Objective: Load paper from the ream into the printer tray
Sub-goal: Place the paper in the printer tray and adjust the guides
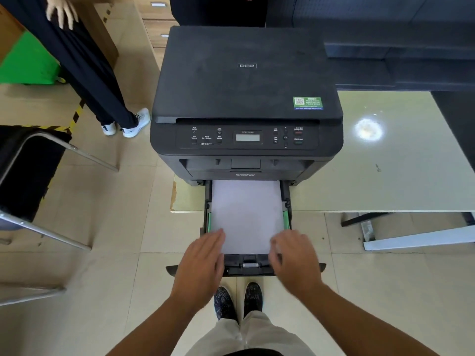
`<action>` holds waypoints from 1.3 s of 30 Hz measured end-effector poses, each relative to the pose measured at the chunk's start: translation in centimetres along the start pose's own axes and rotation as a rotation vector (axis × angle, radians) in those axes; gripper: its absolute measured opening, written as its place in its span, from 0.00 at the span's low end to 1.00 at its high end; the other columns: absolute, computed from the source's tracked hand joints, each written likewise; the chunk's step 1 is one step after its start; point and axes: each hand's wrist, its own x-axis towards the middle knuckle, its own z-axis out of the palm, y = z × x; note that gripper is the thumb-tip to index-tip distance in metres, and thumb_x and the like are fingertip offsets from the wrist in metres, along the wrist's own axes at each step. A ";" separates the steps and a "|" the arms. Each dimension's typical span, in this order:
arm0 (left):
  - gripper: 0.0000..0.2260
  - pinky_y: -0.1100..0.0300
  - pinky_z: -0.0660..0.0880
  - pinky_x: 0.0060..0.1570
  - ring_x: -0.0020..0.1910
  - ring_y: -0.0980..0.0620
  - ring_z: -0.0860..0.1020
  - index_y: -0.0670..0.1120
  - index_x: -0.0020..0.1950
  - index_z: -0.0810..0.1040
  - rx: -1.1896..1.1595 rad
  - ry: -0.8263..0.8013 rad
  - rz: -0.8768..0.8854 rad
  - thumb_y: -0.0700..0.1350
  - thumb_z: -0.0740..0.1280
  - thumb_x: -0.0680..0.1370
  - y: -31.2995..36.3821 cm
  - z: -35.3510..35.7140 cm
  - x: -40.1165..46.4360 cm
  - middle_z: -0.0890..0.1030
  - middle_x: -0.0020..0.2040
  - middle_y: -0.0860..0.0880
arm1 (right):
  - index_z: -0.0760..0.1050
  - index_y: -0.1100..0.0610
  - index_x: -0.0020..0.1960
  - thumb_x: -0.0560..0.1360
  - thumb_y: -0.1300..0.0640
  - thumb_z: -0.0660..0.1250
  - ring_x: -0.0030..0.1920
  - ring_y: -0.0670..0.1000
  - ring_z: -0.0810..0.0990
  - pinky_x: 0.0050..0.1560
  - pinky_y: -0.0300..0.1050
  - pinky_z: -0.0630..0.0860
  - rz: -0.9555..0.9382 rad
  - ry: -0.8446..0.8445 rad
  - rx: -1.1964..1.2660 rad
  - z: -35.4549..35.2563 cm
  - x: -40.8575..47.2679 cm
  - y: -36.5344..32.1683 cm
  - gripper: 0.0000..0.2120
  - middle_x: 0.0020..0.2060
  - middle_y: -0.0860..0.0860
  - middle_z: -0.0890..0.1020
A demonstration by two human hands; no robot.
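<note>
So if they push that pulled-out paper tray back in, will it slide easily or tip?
The tray probably slides straight, since its far end sits inside the printer. Its near end overhangs the table, so it may sag slightly. The paper lies flat between green guides, so it likely won't shift.

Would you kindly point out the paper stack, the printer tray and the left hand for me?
paper stack [246,214]: head view, middle of the top sheet.
printer tray [248,264]: head view, front wall between the hands.
left hand [201,260]: head view, back of the hand.
</note>
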 end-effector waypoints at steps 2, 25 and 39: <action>0.18 0.53 0.72 0.64 0.61 0.50 0.76 0.47 0.68 0.74 0.000 -0.023 0.135 0.45 0.64 0.79 0.7 0.0 -2.4 0.79 0.63 0.50 | 0.76 0.55 0.42 0.76 0.58 0.65 0.37 0.53 0.71 0.37 0.51 0.74 -0.294 -0.091 0.028 0.1 -2.7 -1.3 0.05 0.36 0.51 0.76; 0.19 0.58 0.70 0.61 0.51 0.53 0.79 0.48 0.60 0.80 0.087 -0.163 -0.041 0.47 0.70 0.70 1.7 3.2 -4.0 0.82 0.53 0.54 | 0.72 0.55 0.67 0.77 0.53 0.58 0.63 0.56 0.76 0.66 0.57 0.69 -0.006 -0.517 -0.225 1.6 -5.3 -1.8 0.20 0.62 0.51 0.79; 0.21 0.52 0.68 0.70 0.66 0.48 0.73 0.44 0.70 0.72 0.036 -0.061 -0.123 0.46 0.63 0.77 0.8 0.4 5.8 0.77 0.65 0.48 | 0.69 0.55 0.65 0.77 0.54 0.61 0.62 0.56 0.74 0.71 0.56 0.67 0.107 -0.356 -0.162 -0.1 5.3 -2.0 0.17 0.59 0.53 0.78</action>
